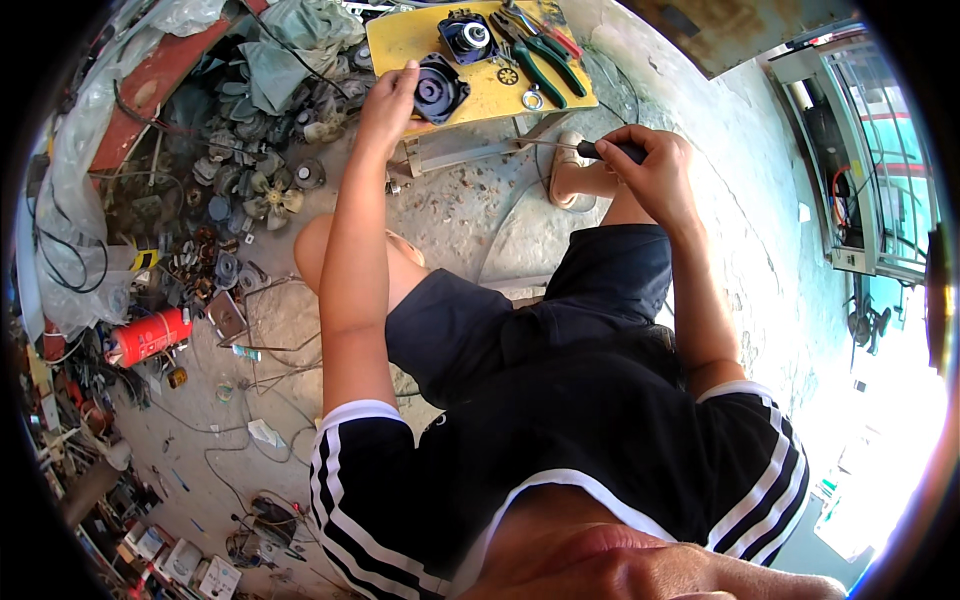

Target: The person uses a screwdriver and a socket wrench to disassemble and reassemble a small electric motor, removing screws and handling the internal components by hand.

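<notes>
My left hand point(392, 108) grips the edge of a black motor end cover point(438, 90) with a round recess, at the near left corner of a yellow work board point(405, 45). In my right hand point(650, 165) is a screwdriver with a black handle point(622, 152); its thin shaft points left, past the board's near edge. Behind the cover stands the other motor part point(468, 36), black with a silvery round centre. Beside it lie green-handled pliers point(548, 72), a small toothed disc point(508, 76) and a metal ring point(532, 98).
Old motor parts and a fan blade point(273, 200) heap up on the left floor. A red cylinder point(150, 337) lies nearby, with loose wires around it. At the right stands a glass-fronted cabinet point(850, 160). A rusty metal panel point(740, 30) juts in at the top right.
</notes>
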Demonstrator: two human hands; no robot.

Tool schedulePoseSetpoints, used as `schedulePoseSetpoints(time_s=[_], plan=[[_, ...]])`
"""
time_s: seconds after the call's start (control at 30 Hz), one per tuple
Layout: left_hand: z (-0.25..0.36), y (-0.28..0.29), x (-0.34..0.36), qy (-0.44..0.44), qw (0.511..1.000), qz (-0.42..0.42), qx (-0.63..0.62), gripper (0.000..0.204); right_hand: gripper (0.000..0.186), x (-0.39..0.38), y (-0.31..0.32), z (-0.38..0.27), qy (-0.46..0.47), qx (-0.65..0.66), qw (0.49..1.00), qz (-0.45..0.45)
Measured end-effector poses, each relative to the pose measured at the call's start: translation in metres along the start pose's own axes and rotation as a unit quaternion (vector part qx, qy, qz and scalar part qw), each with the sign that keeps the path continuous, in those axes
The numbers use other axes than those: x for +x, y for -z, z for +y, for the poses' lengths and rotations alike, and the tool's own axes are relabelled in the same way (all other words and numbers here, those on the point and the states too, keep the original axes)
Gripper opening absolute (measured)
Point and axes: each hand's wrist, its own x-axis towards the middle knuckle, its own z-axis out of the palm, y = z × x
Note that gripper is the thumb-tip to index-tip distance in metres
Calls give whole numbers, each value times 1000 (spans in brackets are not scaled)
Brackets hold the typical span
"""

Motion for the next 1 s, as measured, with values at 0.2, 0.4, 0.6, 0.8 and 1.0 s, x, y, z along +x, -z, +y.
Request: schedulePoseSetpoints(time_s=[0.2,0.4,0.6,0.8,1.0], plan=[[1,20,19,-4,974,87,207,58,29,2,-2,4,-11,10,1000,-4],[-4,12,30,-103,898,190,382,63,22,5,1,11,-76,140,987,-6],[13,-13,40,-249,845,163,444,104,32,20,10,33,-219,471,854,30],[6,-34,65,-253,815,114,509,113,39,27,10,56,-285,629,722,-50],[8,-45,73,-254,810,102,518,102,33,32,1,61,-218,469,855,44]])
